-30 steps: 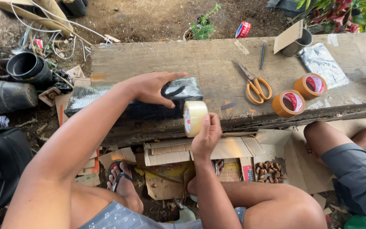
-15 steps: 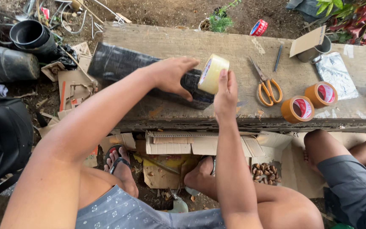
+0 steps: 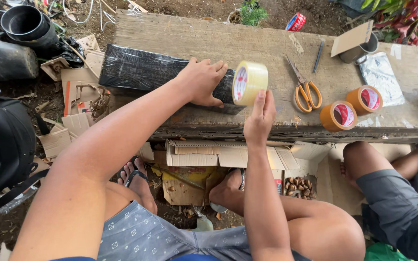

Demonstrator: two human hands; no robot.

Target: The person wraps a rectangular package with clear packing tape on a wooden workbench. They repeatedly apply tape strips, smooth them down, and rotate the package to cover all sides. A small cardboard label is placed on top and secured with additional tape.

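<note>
A long black plastic-wrapped package point(image 3: 141, 72) lies on a weathered wooden bench point(image 3: 267, 43). My left hand point(image 3: 204, 81) presses flat on the package's right end. My right hand point(image 3: 260, 118) holds a roll of clear packing tape point(image 3: 249, 83) upright just right of that end, fingers gripping its lower edge. The tape strip between roll and package is too faint to tell.
Orange-handled scissors point(image 3: 306, 89), two brown tape rolls point(image 3: 338, 116) point(image 3: 365, 99), a pen point(image 3: 318, 55), a metal cup with cardboard point(image 3: 359, 43) and a plastic bag point(image 3: 380, 77) lie on the bench's right. Another person's legs point(image 3: 393, 183) are at right. Cardboard boxes point(image 3: 218, 159) sit below; black pipes point(image 3: 20, 29) at left.
My right hand has raised the clear tape roll from the bench's front edge to the package's right end. The view shifted left and closer; my left hand stays on the package.
</note>
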